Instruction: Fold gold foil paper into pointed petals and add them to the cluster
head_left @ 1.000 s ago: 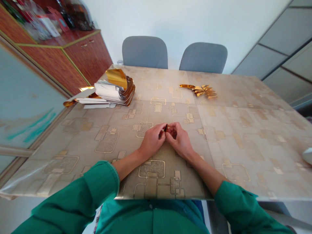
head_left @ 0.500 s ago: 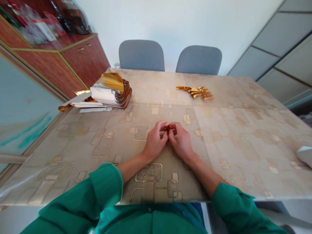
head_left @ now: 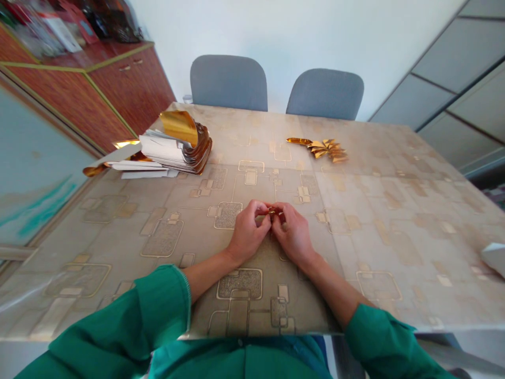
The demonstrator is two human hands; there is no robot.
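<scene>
A small piece of gold foil paper (head_left: 272, 211) is pinched between both hands above the near middle of the table; the fingers hide most of it. My left hand (head_left: 250, 231) closes on its left side with thumb and fingertips. On the opposite side, my right hand (head_left: 294, 231) grips it the same way, the fingertips of the two hands almost touching. Beyond them lies a folded gold paper piece (head_left: 325, 149) with fanned pleats and a narrow strip at its left end. At the far left sits a stack of gold-and-white paper sheets (head_left: 169, 150), curled and bent over.
A patterned cloth covers the table (head_left: 366, 200). Two grey chairs (head_left: 229, 83) stand along its far side by the wall. To the left is a wooden cabinet (head_left: 126, 84) with bags and bottles on top. A white object (head_left: 494, 258) sits at the right edge.
The gold foil piece between my fingertips shows more of its shiny surface than before. Both hands stay in nearly the same place, and the camera view has shifted slightly.
</scene>
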